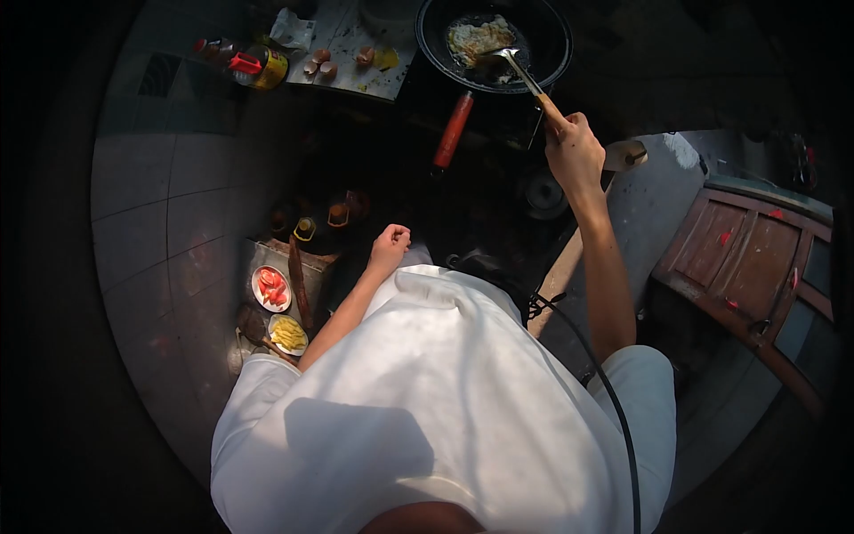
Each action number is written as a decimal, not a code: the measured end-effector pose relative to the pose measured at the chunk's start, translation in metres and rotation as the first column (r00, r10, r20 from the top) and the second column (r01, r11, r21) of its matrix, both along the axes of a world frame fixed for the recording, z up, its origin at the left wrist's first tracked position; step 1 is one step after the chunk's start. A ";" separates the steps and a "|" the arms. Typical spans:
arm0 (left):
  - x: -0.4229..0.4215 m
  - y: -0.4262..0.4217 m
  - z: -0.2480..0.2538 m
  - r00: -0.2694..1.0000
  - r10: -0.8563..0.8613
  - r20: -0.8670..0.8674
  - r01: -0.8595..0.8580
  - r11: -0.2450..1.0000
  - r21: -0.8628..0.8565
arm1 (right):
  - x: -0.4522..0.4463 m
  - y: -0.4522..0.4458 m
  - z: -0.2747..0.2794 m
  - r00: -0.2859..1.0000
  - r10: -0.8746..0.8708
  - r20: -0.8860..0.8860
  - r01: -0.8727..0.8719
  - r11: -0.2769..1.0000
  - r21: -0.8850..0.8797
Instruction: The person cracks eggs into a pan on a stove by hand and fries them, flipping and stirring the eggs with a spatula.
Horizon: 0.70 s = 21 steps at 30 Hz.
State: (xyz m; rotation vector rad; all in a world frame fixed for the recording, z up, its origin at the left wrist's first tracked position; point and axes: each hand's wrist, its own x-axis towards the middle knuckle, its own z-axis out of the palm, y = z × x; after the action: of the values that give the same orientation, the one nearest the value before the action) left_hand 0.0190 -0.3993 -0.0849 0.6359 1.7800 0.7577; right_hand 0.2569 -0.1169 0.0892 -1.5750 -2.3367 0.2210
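Observation:
My right hand [574, 151] is wrapped round the wooden handle of a metal spatula [527, 78]. The spatula's blade reaches into a dark wok [559, 58] and touches a pale yellow mass of frying egg [476, 40]. A red handle [454, 132] sticks out from the wok towards me. Held low by my body, my left hand [390, 247] has its fingers curled in, and nothing shows in them. To its left are a plate of red tomato pieces [271, 288] and a plate of yellow strips [287, 335].
Broken eggshells [327, 69] lie on the counter [378, 82] left of the wok, near a bottle with a red handle [258, 67]. Small jars [304, 229] stand in shadow beyond the plates. A brown wooden door [743, 240] is at the right. A black cable [614, 383] runs down my right side.

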 end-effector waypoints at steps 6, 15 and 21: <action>-0.003 -0.001 0.007 0.999 0.048 0.018 -0.048 0.999 -0.016 | 0.010 -0.018 -0.009 0.989 -0.061 -0.135 0.047 0.994 -0.103; -0.006 -0.007 0.001 0.999 0.043 0.009 -0.043 0.999 -0.013 | -0.012 0.008 -0.023 0.997 0.000 0.074 0.005 0.998 -0.062; -0.010 -0.010 0.006 0.997 0.082 -0.017 -0.082 0.996 -0.046 | 0.004 0.002 -0.005 0.996 0.027 0.086 -0.029 0.999 0.021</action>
State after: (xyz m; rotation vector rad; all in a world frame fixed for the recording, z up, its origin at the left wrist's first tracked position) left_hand 0.0091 -0.4089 -0.0790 0.5419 1.8414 0.7665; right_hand 0.2610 -0.1150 0.0846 -1.5717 -2.4182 0.1361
